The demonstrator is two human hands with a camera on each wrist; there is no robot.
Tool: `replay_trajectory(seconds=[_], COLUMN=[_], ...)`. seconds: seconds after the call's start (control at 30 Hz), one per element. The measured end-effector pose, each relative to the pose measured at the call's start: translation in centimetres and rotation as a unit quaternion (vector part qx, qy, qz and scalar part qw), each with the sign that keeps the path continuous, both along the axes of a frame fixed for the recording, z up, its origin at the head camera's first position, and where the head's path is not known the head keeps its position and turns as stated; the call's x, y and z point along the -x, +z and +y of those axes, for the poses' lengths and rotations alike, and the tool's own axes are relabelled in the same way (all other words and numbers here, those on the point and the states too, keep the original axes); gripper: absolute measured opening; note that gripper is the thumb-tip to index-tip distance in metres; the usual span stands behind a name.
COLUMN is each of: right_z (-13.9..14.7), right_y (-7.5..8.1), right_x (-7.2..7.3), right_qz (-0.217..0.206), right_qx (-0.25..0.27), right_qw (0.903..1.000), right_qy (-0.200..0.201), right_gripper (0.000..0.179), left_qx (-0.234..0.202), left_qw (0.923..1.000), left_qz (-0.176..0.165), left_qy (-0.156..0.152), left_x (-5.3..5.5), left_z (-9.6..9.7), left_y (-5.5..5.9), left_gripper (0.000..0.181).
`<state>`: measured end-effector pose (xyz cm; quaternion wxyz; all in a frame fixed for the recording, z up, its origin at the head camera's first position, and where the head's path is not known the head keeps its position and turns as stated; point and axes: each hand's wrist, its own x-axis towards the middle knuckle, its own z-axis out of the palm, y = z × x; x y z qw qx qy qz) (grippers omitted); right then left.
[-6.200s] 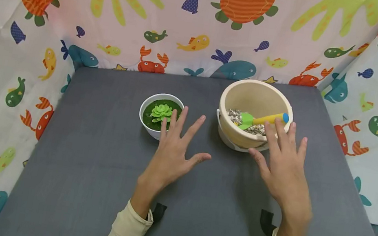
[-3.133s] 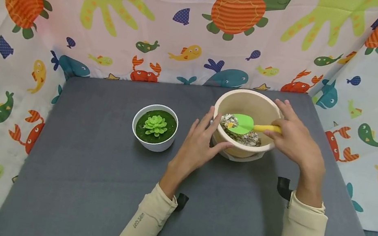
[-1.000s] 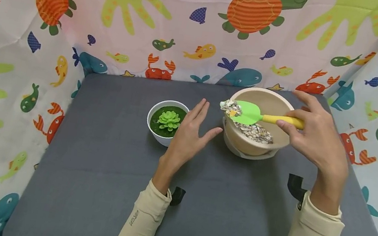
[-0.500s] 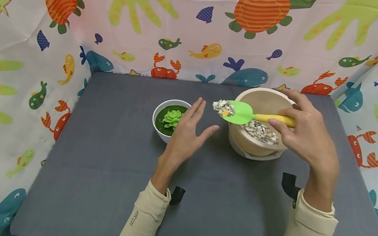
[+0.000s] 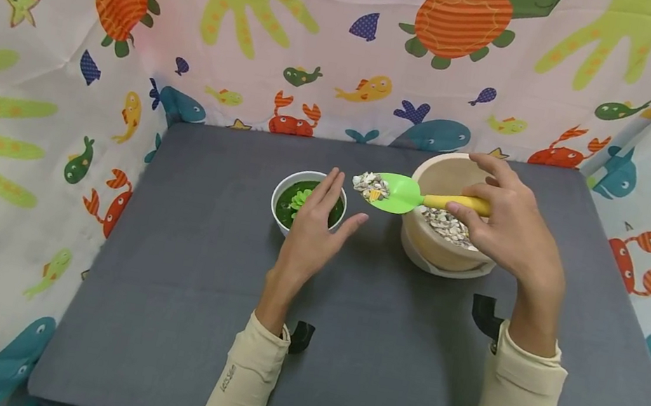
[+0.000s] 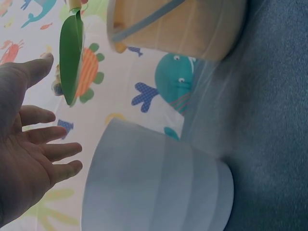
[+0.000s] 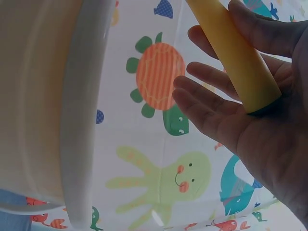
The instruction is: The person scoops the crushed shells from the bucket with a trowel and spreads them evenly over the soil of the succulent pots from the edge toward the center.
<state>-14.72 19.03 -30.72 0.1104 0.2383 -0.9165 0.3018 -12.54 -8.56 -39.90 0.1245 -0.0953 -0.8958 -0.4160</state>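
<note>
My right hand (image 5: 509, 229) pinches the yellow handle of a small toy shovel (image 5: 400, 194) with a green blade. On the blade lies a heap of small pebbles or shell bits (image 5: 371, 186). The shovel hangs between the cream bucket (image 5: 445, 256) and the white pot (image 5: 281, 223). More of the same bits (image 5: 449, 228) lie in the bucket. In the pot a light green succulent (image 5: 300, 199) sits on a dark green surface, partly hidden by my left hand (image 5: 310, 236). That hand hovers with straight fingers at the pot's right side, holding nothing.
Both containers stand on a grey cloth-covered table (image 5: 185, 323). A curtain printed with sea animals (image 5: 263, 30) hangs behind it and along both sides. The bucket's pale carry handle (image 6: 149, 20) hangs down its outside.
The right hand took up the shovel, scooped bits from the bucket and carried them left, past the rim. The left hand moved to the bucket, then back beside the pot.
</note>
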Motion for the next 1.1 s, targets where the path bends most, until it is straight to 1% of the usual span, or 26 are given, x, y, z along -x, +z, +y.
replay_trajectory(seconds=[0.2, 0.37, 0.53, 0.8, 0.87, 1.1], right_z=[-0.6, -0.9, -1.2, -2.0, -2.2, -2.9], right_y=[-0.1, -0.2, -0.4, -0.4, -0.5, -0.7], right_x=[0.3, 0.5, 0.6, 1.1, 1.2, 1.7], right_qz=[0.002, 0.004, 0.017, 0.027, 0.028, 0.037], right_qx=[-0.004, -0.005, -0.009, -0.021, -0.02, -0.004], right_qw=[1.0, 0.9999, 0.9997, 0.9993, 0.9992, 0.9985], right_qy=[0.003, 0.012, 0.015, 0.016, 0.021, 0.039], right_gripper=[0.025, 0.022, 0.021, 0.02, 0.019, 0.014], left_qx=[0.002, 0.004, 0.007, -0.007, -0.01, 0.001], left_qw=[1.0, 0.9999, 0.9998, 0.9997, 0.9997, 0.9992], left_qz=[-0.003, -0.002, 0.004, 0.011, 0.013, 0.015], left_qy=[0.008, 0.014, 0.019, 0.018, 0.02, 0.038], left_x=[-0.2, -0.2, -0.2, -0.2, -0.2, -0.1], left_z=[-0.7, -1.2, -1.7, -2.4, -2.6, -3.4], left_y=[-0.2, -0.4, -0.6, -0.8, -0.8, -0.9], left_gripper=[0.081, 0.081, 0.079, 0.077, 0.077, 0.076])
